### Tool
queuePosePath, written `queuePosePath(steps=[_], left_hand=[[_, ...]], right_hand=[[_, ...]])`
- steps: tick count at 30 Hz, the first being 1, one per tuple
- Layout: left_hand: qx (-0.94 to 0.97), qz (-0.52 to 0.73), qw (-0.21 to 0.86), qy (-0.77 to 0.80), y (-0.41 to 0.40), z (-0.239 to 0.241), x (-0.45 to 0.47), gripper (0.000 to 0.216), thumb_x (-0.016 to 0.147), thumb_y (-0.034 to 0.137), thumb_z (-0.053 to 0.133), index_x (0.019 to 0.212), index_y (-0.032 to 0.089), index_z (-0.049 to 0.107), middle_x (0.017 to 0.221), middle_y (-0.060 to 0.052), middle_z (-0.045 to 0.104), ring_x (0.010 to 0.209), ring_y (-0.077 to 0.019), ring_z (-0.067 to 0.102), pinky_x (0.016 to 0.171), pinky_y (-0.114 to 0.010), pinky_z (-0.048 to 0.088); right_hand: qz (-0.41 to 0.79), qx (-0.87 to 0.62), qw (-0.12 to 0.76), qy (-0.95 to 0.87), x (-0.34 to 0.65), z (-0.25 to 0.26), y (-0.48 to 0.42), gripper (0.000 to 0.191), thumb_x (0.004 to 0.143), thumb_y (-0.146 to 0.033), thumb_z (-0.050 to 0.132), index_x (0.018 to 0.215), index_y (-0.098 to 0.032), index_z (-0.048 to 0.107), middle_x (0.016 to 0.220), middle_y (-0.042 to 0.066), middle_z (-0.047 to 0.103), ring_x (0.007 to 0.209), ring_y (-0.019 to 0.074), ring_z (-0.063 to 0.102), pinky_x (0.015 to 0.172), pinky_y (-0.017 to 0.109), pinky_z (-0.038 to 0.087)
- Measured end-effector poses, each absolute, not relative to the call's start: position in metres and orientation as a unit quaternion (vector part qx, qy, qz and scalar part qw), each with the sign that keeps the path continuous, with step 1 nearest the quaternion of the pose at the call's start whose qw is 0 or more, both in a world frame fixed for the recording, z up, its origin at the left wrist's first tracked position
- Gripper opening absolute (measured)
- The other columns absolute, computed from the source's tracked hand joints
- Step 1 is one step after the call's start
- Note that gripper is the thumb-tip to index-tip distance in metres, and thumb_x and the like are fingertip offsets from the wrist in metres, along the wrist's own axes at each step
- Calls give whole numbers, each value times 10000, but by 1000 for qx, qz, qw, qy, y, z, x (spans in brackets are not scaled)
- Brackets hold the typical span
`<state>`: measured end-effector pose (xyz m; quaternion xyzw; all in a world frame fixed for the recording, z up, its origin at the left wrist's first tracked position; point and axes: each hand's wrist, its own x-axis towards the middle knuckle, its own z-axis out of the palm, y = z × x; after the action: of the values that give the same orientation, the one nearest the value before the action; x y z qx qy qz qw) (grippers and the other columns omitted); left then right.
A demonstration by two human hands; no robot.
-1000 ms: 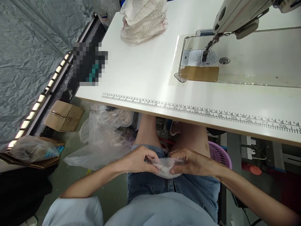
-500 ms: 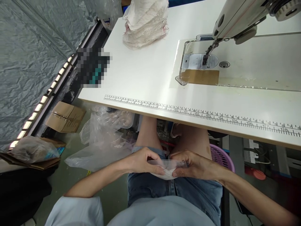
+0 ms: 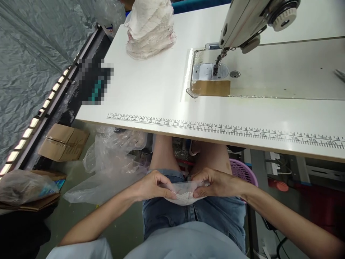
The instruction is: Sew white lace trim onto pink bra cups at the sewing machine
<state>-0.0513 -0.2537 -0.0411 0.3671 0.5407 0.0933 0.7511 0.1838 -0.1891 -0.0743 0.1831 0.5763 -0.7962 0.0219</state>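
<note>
One white table carries a sewing machine and, near its far left corner, piled pale cloth. Clear of its front edge, the left hand and right hand are half curled, each pinching one end of a clear plastic pouch with white contents. The thumbs stand farther apart than half a second ago.

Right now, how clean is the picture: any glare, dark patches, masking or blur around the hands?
Head view: pale glare streaks the tabletop just left of the sewing machine's needle area; head view: the bottom left corner is nearly black, and a pixelated block masks whatever lies beneath; head view: left hand and right hand look fairly sharp, but the translucent plastic between them has faint edges.
</note>
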Motion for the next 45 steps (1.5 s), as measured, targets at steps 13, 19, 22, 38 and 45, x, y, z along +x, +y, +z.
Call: queuePosePath(steps=[13, 19, 22, 38, 45], left_hand=[[375, 107, 753, 530, -250, -41, -47, 248, 609, 270, 779, 809, 132, 729, 745, -38, 685, 654, -124, 581, 624, -223, 453], [436, 121, 725, 519, -253, -42, -48, 319, 653, 272, 754, 942, 145, 707, 814, -46, 685, 709, -131, 577, 674, -226, 443], [481, 127, 695, 519, -254, -40, -45, 289, 680, 281, 734, 931, 141, 706, 792, -34, 672, 702, -124, 558, 664, -213, 420], [508, 86, 699, 496, -248, -38, -40, 307, 668, 337, 743, 911, 152, 704, 775, -4, 654, 692, -116, 544, 612, -183, 383], [467, 104, 727, 492, -246, -44, -33, 231, 663, 319, 739, 791, 126, 730, 701, -21, 654, 633, -114, 532, 572, -193, 383]], right_hand=[[-785, 220, 15, 579, 190, -79, -186, 345, 792, -452, 628, 847, -118, 690, 768, 47, 655, 703, 168, 584, 622, 257, 430], [-792, 217, 34, 569, 198, -85, -184, 288, 801, -387, 641, 889, -119, 697, 850, 73, 685, 787, 205, 618, 684, 289, 464], [-805, 201, 30, 557, 190, -81, -188, 281, 780, -387, 667, 894, -133, 703, 846, 57, 686, 778, 190, 622, 689, 273, 470], [-770, 145, -10, 622, 176, -77, -193, 333, 816, -439, 615, 837, -118, 699, 721, 22, 595, 673, 129, 547, 594, 220, 406], [-782, 179, 12, 597, 182, -76, -190, 335, 806, -435, 622, 760, -109, 680, 694, 20, 576, 641, 128, 517, 572, 231, 378]])
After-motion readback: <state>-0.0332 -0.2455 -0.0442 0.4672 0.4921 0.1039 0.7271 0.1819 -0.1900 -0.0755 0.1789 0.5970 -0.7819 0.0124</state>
